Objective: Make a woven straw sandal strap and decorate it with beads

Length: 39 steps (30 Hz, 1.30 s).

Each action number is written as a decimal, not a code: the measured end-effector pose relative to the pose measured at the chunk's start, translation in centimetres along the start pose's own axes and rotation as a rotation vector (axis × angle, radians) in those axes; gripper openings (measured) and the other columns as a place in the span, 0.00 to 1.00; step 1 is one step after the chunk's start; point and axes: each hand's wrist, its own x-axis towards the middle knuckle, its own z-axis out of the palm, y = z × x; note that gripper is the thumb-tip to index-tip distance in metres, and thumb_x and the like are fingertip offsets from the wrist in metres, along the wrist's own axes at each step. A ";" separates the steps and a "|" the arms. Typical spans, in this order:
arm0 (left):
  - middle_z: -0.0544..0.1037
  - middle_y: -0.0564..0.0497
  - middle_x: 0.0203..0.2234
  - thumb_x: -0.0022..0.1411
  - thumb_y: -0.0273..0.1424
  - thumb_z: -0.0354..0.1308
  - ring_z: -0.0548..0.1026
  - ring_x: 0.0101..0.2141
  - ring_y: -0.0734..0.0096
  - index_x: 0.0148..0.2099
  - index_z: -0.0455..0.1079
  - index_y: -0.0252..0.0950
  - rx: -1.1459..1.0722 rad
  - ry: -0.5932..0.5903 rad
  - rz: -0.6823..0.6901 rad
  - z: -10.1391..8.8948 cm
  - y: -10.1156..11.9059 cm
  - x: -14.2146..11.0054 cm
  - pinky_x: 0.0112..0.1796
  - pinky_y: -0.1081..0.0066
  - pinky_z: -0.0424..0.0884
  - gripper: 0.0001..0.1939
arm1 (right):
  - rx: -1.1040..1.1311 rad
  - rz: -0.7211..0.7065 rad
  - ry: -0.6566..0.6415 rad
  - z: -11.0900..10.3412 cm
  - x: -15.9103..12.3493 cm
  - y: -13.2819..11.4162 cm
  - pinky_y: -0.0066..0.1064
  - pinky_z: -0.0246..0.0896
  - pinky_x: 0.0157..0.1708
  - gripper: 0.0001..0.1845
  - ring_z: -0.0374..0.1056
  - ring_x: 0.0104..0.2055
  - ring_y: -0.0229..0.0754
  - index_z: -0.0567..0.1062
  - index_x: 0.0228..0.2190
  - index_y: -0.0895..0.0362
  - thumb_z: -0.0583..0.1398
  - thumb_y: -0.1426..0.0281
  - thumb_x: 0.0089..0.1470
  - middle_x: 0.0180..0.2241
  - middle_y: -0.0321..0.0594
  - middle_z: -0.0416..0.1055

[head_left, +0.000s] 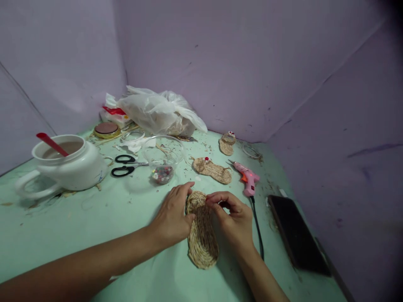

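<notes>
A miniature woven straw slipper (203, 243) lies flat on the table in front of me, its rounded toe end away from me. My left hand (174, 216) grips its left edge, fingers along the far side and thumb on top. At the upper right edge my right hand (233, 214) pinches thumb and forefinger together on a small red bead (207, 201), mostly hidden by the fingertips. Beyond my hands lies a second straw slipper (212, 170) with a red bead on its strap. Farther back is a smaller straw slipper (226, 144) with red and white beads.
Right of the slippers lies a pink glue gun (249, 178), its black cord running toward me. A phone (297, 235) lies at the right edge. Leftward are a clear cup of beads (163, 173), scissors (126, 165) and a white mug (74, 167). A plastic bag (157, 111) sits behind.
</notes>
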 end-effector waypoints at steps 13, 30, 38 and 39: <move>0.69 0.44 0.47 0.47 0.23 0.59 0.67 0.48 0.59 0.57 0.55 0.36 -0.003 0.003 -0.001 -0.4 0.5 0.2 0.51 0.56 0.63 0.34 | 0.068 -0.033 0.006 -0.2 -0.2 0.1 0.34 0.64 0.33 0.06 0.71 0.32 0.42 0.73 0.21 0.56 0.60 0.76 0.46 0.28 0.39 0.75; 0.72 0.48 0.36 0.51 0.19 0.56 0.70 0.41 0.66 0.37 0.71 0.37 -0.077 0.117 0.221 -0.1 0.5 0.7 0.44 0.62 0.67 0.11 | 0.131 -0.012 0.016 0.0 -0.2 0.8 0.37 0.65 0.38 0.06 0.71 0.33 0.42 0.73 0.21 0.55 0.61 0.76 0.46 0.27 0.38 0.75; 0.72 0.47 0.36 0.50 0.18 0.55 0.69 0.41 0.63 0.31 0.67 0.37 -0.015 0.090 0.194 -0.4 0.8 0.7 0.44 0.60 0.66 0.09 | 0.171 -0.009 0.033 0.5 -0.3 0.5 0.35 0.66 0.35 0.06 0.71 0.31 0.41 0.73 0.20 0.55 0.61 0.76 0.46 0.25 0.37 0.75; 0.72 0.48 0.36 0.50 0.18 0.55 0.69 0.41 0.63 0.31 0.67 0.37 -0.011 0.086 0.190 -0.4 0.8 0.7 0.44 0.60 0.67 0.09 | 0.168 -0.010 0.031 0.5 -0.3 0.6 0.35 0.66 0.35 0.06 0.71 0.31 0.41 0.73 0.20 0.55 0.60 0.76 0.46 0.25 0.37 0.75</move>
